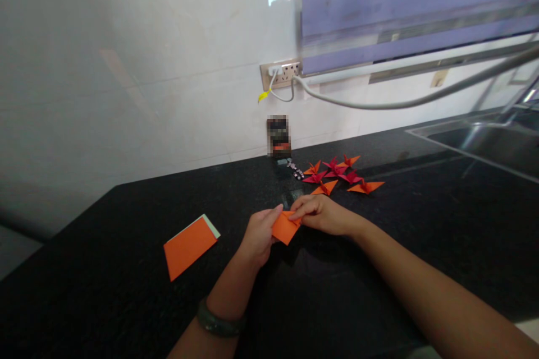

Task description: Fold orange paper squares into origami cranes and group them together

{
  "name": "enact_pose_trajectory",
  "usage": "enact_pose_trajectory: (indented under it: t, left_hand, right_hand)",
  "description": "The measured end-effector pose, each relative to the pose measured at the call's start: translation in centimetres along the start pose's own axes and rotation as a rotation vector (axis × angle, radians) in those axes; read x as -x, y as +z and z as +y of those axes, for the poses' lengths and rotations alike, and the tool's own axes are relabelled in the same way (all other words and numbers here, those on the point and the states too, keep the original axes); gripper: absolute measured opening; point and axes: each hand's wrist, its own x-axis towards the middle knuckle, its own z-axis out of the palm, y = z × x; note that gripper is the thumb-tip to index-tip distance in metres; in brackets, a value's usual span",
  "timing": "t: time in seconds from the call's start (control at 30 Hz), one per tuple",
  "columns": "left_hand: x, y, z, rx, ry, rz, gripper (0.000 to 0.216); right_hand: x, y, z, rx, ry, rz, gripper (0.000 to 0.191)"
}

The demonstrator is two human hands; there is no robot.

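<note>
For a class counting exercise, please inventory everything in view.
Folded paper: one, orange, centre
Paper cranes: seven, four orange, three red, right of centre
Paper sheets: number unclear, orange, pale green, left
Pixelated object: one, dark, centre
Patterned strap: one, black and white, centre
Socket panel: one, beige, upper centre
Plug: one, white, upper centre
Tag: one, yellow, upper centre
Cable: one, grey, upper right
Blind: one, purple, upper right
Wall plate: one, beige, right
Sink: one, metallic, right
Countertop: one, black, foreground
Wall: one, white, behind
Bangle: one, dark green, left wrist
Left hand: one, holding paper
Right hand: one, holding paper
</note>
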Motion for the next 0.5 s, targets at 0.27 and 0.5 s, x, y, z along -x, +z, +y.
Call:
enact_pose_trajectory:
  t: [0.27, 0.5]
  left_hand:
    - [0.03, -0.18, -0.21, -0.070, 0.081, 0.031, 0.025]
    - [0.22, 0.11, 0.07, -0.104, 0.118, 0.086, 0.023]
  right_hand:
    - [-0.12, 0.20, -0.96, -0.134, 0.083, 0.069, 0.025]
    - [-0.31, 0.99, -0.68, -0.229, 0.432, 0.070, 0.033]
